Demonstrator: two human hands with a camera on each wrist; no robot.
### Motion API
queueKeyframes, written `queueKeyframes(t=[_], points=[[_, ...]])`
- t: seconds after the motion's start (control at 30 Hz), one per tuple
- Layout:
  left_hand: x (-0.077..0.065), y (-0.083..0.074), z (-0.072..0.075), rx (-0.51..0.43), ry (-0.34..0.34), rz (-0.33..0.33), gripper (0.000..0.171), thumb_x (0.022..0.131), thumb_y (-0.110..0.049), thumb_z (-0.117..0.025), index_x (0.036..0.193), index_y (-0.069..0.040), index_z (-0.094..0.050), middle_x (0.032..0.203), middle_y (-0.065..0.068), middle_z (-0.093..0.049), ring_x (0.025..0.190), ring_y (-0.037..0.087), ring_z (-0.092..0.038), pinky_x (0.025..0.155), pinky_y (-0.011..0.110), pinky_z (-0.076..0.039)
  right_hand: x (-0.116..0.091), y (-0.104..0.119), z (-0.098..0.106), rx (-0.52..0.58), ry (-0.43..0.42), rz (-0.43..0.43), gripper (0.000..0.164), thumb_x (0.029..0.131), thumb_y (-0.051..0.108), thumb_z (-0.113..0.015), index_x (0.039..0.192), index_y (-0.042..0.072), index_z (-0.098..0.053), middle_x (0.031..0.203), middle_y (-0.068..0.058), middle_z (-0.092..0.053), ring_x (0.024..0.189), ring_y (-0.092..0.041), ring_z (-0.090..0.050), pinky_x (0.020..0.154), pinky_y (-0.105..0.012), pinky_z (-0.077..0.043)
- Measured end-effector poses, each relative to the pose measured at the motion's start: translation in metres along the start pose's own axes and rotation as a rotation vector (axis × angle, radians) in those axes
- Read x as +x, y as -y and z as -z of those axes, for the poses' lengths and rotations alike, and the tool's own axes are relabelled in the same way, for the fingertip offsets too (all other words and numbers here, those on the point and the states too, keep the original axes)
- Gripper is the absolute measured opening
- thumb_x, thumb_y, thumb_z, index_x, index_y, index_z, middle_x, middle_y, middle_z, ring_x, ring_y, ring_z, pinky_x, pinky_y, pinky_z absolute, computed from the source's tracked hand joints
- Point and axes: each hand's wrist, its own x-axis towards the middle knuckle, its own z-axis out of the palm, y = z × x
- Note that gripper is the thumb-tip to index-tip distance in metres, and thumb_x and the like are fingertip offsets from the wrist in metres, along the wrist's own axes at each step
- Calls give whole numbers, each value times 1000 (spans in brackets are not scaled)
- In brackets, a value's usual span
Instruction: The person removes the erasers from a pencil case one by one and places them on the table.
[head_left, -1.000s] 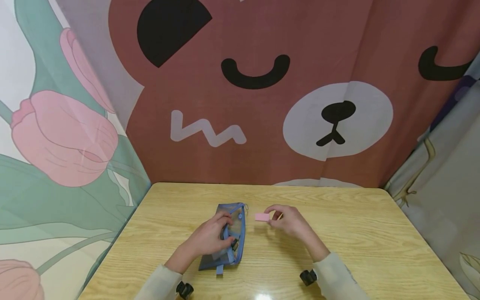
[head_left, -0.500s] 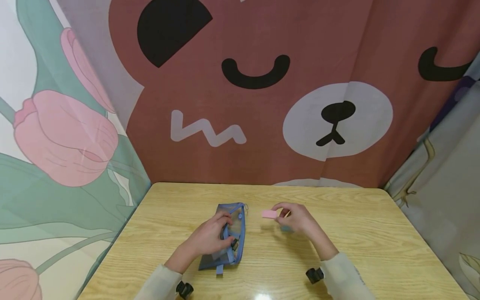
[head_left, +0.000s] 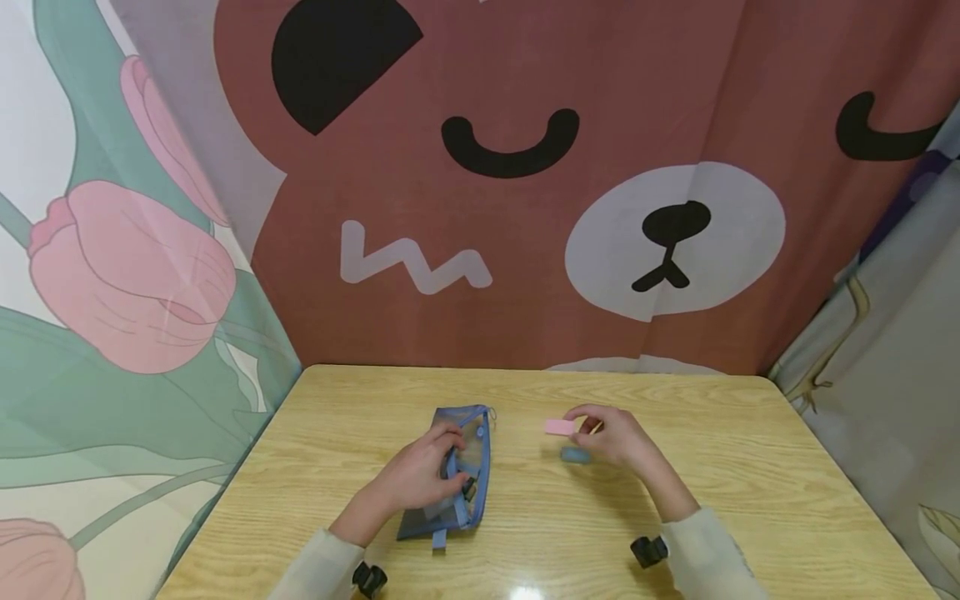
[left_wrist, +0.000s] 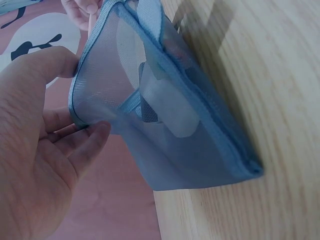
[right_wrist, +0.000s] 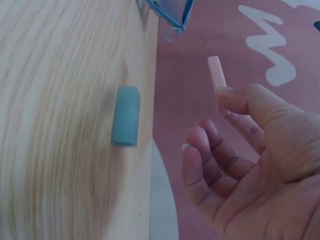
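Note:
A blue mesh pencil case [head_left: 480,508] with an unzipped top lies on the left half of the table. My left hand [head_left: 416,473] grips its edge, with thumb and fingers on either side of the opening. Through the mesh, a pale rounded piece [left_wrist: 170,102] and a darker one show inside. My right hand [head_left: 611,437] pinches a pink eraser [head_left: 558,427] by one end between thumb and index finger, held above the table. The other fingers curl loosely, as the right wrist view shows. Just below that hand, a teal eraser [right_wrist: 126,116] lies on the table.
The light wooden table [head_left: 750,483] reaches back to a brown curtain [head_left: 525,317] with a bear print. A tulip-print curtain [head_left: 135,275] borders the left side and a grey one [head_left: 892,358] the right. A small ring [right_wrist: 172,34] hangs from the case's zip end.
My right hand has moved to the right, away from the pencil case, still pinching the pink eraser. The teal eraser beneath it has come into view. My left hand stays in place.

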Motion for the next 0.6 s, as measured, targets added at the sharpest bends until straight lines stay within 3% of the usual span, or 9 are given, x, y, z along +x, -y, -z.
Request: queueKeyframes(t=[0.6], points=[[1,-1,1,-4,8,-4,40,95,-33,-69,124,-6,-65,142,8,-50,110,17,-60,87,35,-53,-7,-37,18,4,21,-13,26,91,14,-73,118,15,-73,89,-1,-66,78,-17,-58,63,-32,-47]])
